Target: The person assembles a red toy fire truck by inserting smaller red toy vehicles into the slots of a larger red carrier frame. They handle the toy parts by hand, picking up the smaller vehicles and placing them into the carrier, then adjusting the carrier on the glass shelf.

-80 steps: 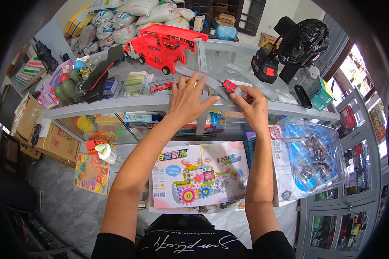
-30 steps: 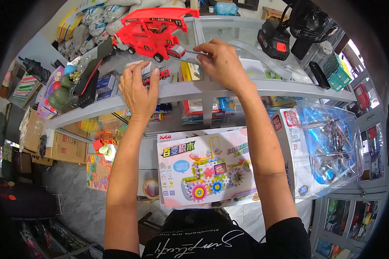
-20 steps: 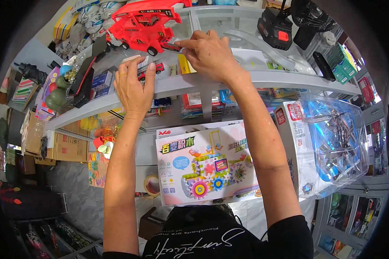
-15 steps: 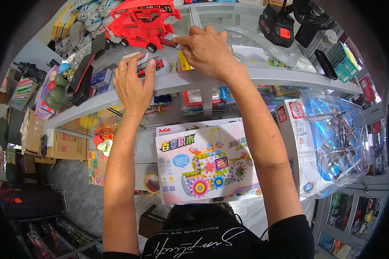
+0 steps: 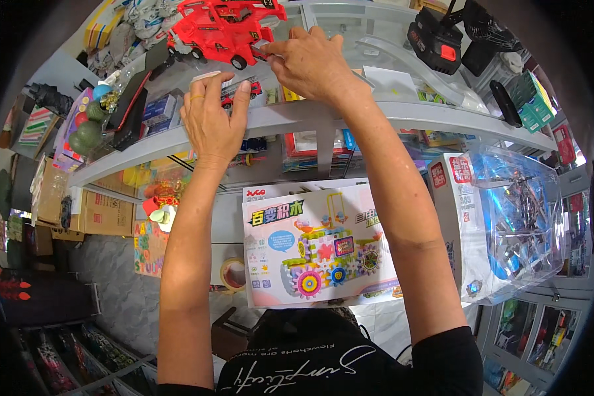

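Observation:
A big red toy truck [image 5: 218, 36] with dark wheels stands on the glass counter at the top. My right hand [image 5: 313, 69] reaches to its rear end. The stretched index finger touches a small toy car [image 5: 260, 50] there; the thumb is mostly hidden under the hand. Nearer to me, my left hand [image 5: 214, 122] rests over the counter's front edge, open, with the thumb apart from the bent fingers. A small red toy fire truck [image 5: 247, 92] lies just beyond the left thumb, partly covered by it; no grip on it shows.
A picture box of building toys [image 5: 317, 251] lies below the counter edge, beside a clear-fronted toy package [image 5: 508, 218]. Green and red balls [image 5: 89, 135] and a dark case [image 5: 129, 112] stand at left. A black battery device [image 5: 435, 49] sits at far right.
The view has shifted slightly, so the counter things appear a little to the right. The right index finger stays at the small car, and the left hand stays by the small fire truck.

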{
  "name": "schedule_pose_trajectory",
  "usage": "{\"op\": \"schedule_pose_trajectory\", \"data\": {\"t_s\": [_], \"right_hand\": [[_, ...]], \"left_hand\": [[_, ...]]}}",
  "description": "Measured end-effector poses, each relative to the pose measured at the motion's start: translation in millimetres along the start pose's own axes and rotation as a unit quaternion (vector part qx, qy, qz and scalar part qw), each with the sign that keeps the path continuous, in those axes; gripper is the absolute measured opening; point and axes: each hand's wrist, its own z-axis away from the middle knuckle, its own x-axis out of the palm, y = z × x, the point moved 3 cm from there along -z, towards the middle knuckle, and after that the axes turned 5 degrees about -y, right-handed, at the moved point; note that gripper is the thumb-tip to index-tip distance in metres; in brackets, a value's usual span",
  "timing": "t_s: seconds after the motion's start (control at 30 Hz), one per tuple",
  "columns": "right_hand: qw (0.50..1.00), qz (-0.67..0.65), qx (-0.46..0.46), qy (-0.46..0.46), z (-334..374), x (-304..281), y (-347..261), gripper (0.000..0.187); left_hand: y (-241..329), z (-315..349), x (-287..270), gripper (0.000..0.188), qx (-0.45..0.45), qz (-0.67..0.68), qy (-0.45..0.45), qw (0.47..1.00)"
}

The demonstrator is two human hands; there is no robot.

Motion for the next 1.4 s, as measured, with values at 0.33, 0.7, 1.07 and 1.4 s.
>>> {"op": "schedule_pose_trajectory", "data": {"t_s": [0.33,0.7,1.07,1.4], "right_hand": [[0.999,-0.045,0.005,-0.009,-10,18,3,0.037],[0.988,-0.079,0.008,-0.132,-22,12,4,0.062],[0.962,-0.066,-0.009,-0.264,-44,-3,8,0.074],[0.973,-0.073,-0.055,-0.214,-30,5,18,0.067]], "left_hand": [[-33,-22,-2,0.035,-0.164,0.272,-0.054,0.947],[-74,-62,53,0.051,-0.153,0.355,-0.072,0.920],[-81,-59,68,0.056,-0.173,0.376,-0.124,0.902],[-77,-60,70,0.063,-0.163,0.377,-0.107,0.906]]}}
